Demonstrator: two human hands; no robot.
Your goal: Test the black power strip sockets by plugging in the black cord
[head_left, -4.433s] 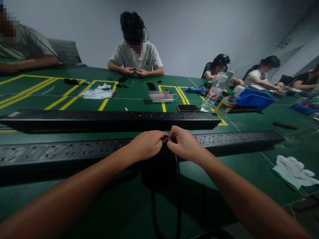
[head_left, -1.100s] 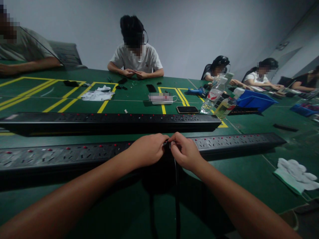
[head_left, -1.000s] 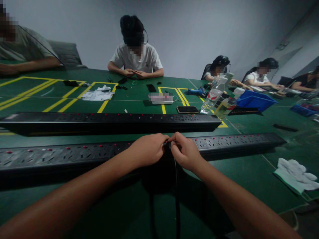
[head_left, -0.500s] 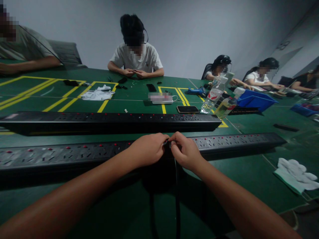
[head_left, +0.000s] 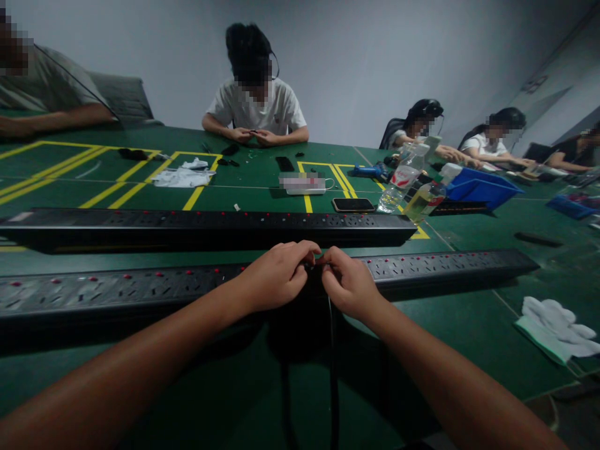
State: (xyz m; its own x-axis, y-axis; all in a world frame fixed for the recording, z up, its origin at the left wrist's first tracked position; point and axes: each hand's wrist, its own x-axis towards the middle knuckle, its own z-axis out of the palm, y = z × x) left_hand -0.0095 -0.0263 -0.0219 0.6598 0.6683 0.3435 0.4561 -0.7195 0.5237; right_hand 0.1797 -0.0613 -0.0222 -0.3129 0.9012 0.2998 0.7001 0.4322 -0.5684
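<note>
A long black power strip (head_left: 431,267) with rows of sockets and small red parts lies crosswise in front of me. Over its middle, my left hand (head_left: 279,278) has its fingers curled and its fingertips close to the other hand. My right hand (head_left: 350,281) is closed in a pinch just beside it. Something small and dark shows between the fingertips, too hidden to name. A dark cable (head_left: 334,369) runs down from below my right hand toward me. Behind lies a second black power strip (head_left: 225,222), roughly parallel and touched by neither hand.
Beyond the strips are a phone (head_left: 353,205), a plastic water bottle (head_left: 402,178), a bottle of yellowish liquid (head_left: 425,201) and a blue bin (head_left: 485,186). White gloves lie at right (head_left: 557,325) and farther back (head_left: 182,175). Several people sit around the green table (head_left: 225,394).
My left hand's fingers have lifted and loosened slightly, with a small gap opening beside the thumb. My right hand has hardly moved. Both power strips stay in place.
</note>
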